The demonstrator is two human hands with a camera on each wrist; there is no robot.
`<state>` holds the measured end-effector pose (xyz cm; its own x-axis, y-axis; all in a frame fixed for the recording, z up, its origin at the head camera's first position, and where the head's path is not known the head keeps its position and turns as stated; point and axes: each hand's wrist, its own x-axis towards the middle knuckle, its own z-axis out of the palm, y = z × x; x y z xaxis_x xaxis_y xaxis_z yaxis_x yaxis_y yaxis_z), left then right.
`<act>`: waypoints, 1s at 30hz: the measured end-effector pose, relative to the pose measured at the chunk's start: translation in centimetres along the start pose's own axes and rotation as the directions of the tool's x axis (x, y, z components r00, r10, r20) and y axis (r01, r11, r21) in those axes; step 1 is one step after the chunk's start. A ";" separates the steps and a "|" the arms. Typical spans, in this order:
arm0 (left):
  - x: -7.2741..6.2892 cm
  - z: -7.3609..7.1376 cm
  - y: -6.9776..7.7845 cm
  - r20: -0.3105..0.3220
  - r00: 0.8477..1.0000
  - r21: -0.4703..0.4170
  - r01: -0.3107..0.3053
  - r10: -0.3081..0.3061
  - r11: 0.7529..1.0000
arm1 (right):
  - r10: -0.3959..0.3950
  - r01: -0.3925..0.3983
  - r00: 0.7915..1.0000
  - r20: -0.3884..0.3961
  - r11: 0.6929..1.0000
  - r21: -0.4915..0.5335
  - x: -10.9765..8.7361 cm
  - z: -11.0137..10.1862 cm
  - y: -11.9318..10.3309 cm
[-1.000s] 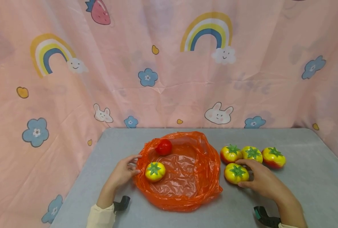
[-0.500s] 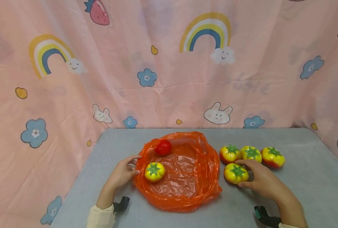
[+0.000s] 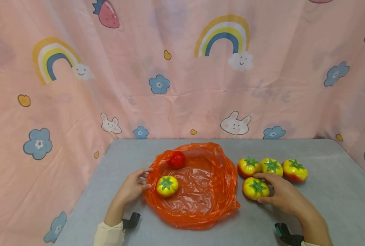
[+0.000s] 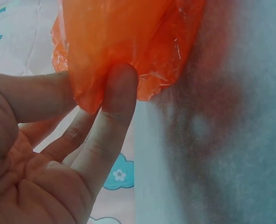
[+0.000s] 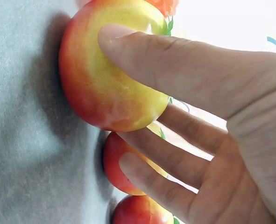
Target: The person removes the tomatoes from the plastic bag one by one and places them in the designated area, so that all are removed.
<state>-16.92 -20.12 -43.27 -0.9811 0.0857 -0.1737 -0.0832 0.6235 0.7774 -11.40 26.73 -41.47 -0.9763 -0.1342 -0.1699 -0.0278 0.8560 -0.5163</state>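
My left hand (image 3: 133,186) pinches the left edge of an orange plastic bag (image 3: 225,184), thumb and fingertips on either side of the film in the left wrist view. The bag lies spread with its mouth up. In it sit a yellow tomato (image 3: 167,187) with a green leafy top and a red round one (image 3: 177,160). To the right, my right hand (image 3: 282,193) holds another yellow tomato (image 3: 255,188) by its side, standing on the table. The right wrist view shows the thumb (image 5: 147,56) against its yellow-red skin, with the fingers on the far side.
Behind the held tomato stand three more: a left one (image 3: 248,167), a middle one (image 3: 271,167) and a right one (image 3: 295,170). The grey table (image 3: 333,198) ends at a pink printed curtain (image 3: 182,112) at the back.
Both hands, the bag and the tomatoes keep their places. Only a slight shift of the head view shows.
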 end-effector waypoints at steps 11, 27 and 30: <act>-0.1 -0.1 0.1 -0.005 1.000 0.005 0.006 -0.006 1.000 | -0.011 0.011 1.000 -0.013 1.000 -0.002 0.1 0.2 0.0; -0.1 -0.2 0.3 0.003 1.000 -0.026 -0.021 0.022 0.999 | -0.075 0.074 0.995 -0.059 0.997 -0.013 -0.1 0.3 0.3; -0.1 -0.2 0.2 0.002 1.000 -0.027 -0.025 0.026 0.999 | -0.077 0.076 0.995 -0.067 0.997 -0.015 -0.1 0.3 0.3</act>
<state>-16.87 -20.17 -42.94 -0.9825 0.1030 -0.1550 -0.0629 0.5998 0.7977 -11.22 26.86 -41.83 -0.9834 -0.1661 -0.0733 -0.1054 0.8508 -0.5148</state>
